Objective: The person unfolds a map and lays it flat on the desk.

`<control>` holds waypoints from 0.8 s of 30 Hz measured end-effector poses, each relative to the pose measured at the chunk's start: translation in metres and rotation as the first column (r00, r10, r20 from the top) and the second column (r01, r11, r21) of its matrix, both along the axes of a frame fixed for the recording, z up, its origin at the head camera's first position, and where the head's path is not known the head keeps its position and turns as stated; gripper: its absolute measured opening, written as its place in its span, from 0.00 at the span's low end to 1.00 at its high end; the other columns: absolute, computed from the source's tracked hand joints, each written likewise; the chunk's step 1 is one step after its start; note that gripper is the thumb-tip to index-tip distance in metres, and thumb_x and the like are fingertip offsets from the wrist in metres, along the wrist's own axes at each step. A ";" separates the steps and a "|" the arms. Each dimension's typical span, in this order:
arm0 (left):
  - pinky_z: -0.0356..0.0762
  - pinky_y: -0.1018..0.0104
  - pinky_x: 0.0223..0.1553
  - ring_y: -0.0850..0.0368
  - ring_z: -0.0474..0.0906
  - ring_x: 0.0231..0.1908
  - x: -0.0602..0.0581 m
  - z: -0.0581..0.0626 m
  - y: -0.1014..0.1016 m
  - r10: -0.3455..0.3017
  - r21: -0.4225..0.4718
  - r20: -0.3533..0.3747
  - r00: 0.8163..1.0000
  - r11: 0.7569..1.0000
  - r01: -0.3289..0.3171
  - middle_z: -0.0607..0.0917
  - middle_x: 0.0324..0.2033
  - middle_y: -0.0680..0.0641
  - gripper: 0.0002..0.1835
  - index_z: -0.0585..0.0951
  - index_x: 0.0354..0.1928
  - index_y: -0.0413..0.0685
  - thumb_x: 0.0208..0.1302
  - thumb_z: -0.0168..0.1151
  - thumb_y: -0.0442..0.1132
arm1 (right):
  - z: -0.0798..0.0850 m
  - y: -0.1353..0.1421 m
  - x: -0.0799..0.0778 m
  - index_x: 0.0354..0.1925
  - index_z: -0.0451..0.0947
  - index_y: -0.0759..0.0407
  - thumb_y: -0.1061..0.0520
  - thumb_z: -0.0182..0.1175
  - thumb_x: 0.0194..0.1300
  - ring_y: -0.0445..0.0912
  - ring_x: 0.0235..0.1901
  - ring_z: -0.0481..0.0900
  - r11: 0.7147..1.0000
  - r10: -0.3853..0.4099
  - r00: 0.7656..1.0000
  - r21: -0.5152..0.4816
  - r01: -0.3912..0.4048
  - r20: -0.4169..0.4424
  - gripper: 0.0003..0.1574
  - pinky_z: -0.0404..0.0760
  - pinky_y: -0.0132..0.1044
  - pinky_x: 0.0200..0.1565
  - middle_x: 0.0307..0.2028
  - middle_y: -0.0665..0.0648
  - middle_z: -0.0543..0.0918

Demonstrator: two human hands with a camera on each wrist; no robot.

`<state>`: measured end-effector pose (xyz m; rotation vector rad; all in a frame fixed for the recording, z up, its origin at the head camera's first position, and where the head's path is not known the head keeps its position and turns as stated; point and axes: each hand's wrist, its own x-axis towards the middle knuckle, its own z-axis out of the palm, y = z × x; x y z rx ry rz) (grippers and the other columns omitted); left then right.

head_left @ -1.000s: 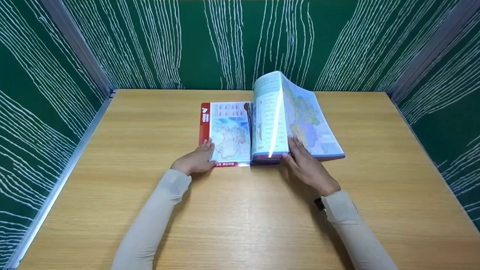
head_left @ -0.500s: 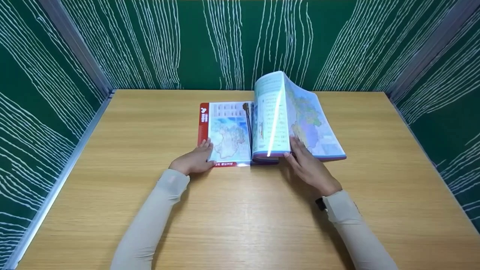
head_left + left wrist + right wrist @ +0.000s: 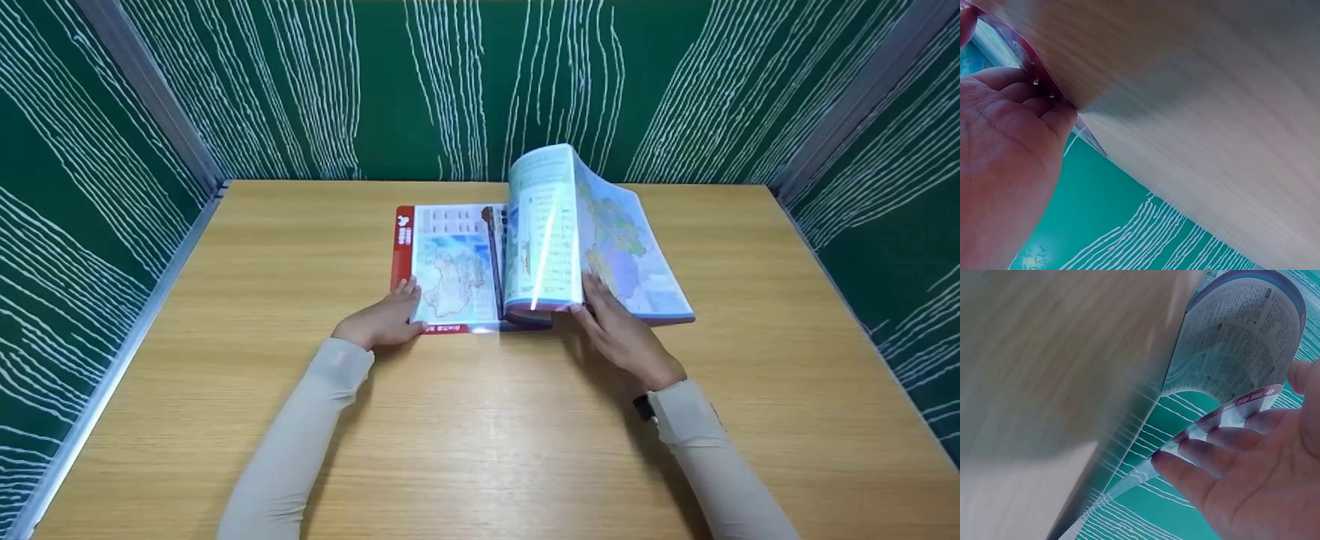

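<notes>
An atlas (image 3: 452, 262) with colourful map pages lies open toward the far side of the table. My left hand (image 3: 381, 319) rests on the lower left corner of its left page, fingers along the red margin. In the left wrist view, my left fingers (image 3: 1044, 104) meet the red edge. A thick bunch of pages (image 3: 541, 225) bends up beside the spine. My right hand (image 3: 626, 337) holds this bunch at its lower edge, the thumb on the near side. The right wrist view shows the curled pages (image 3: 1230, 337) between thumb and fingers.
The wooden table (image 3: 480, 435) is bounded by a green wall (image 3: 420, 90) with white wavy lines at the back and sides. A dark watch-like band (image 3: 643, 409) sits on the right wrist.
My left hand has shifted slightly left, along with the left page. More of the dark strip by the spine shows. The raised pages and my right hand have moved slightly right.
</notes>
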<state>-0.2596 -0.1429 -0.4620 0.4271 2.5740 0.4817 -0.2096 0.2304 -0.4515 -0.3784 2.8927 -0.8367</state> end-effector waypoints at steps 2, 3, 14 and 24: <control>0.38 0.53 0.75 0.56 0.30 0.76 0.000 0.000 -0.001 0.004 0.005 0.000 1.000 1.000 -0.004 0.36 0.76 0.55 0.42 0.42 0.76 0.53 0.69 0.51 0.56 | 0.000 0.001 -0.001 0.76 0.34 0.49 0.31 0.31 0.73 0.58 0.75 0.42 1.000 0.000 1.000 -0.011 0.000 0.005 0.45 0.48 0.58 0.72 0.77 0.58 0.41; 0.38 0.53 0.75 0.56 0.30 0.76 0.000 0.000 -0.002 0.006 0.006 -0.001 1.000 1.000 -0.006 0.36 0.76 0.56 0.42 0.42 0.76 0.54 0.69 0.51 0.56 | 0.000 0.001 -0.001 0.76 0.34 0.49 0.31 0.31 0.73 0.58 0.75 0.41 1.000 0.000 1.000 -0.017 0.000 0.006 0.45 0.48 0.58 0.72 0.77 0.58 0.41; 0.38 0.53 0.75 0.55 0.30 0.76 -0.003 -0.004 -0.007 0.006 0.006 -0.010 1.000 1.000 -0.006 0.37 0.77 0.53 0.42 0.43 0.76 0.50 0.69 0.51 0.56 | -0.001 0.006 -0.002 0.76 0.36 0.55 0.34 0.33 0.75 0.58 0.75 0.43 0.999 0.026 0.999 -0.028 -0.027 -0.031 0.44 0.48 0.57 0.72 0.76 0.60 0.42; 0.38 0.53 0.75 0.56 0.30 0.76 -0.002 -0.003 -0.009 0.020 0.020 0.005 1.000 1.000 -0.020 0.36 0.76 0.56 0.43 0.43 0.76 0.54 0.69 0.51 0.56 | -0.001 0.008 -0.003 0.76 0.35 0.52 0.32 0.31 0.73 0.58 0.75 0.42 1.000 0.003 1.000 -0.023 -0.003 -0.001 0.45 0.47 0.56 0.73 0.77 0.58 0.41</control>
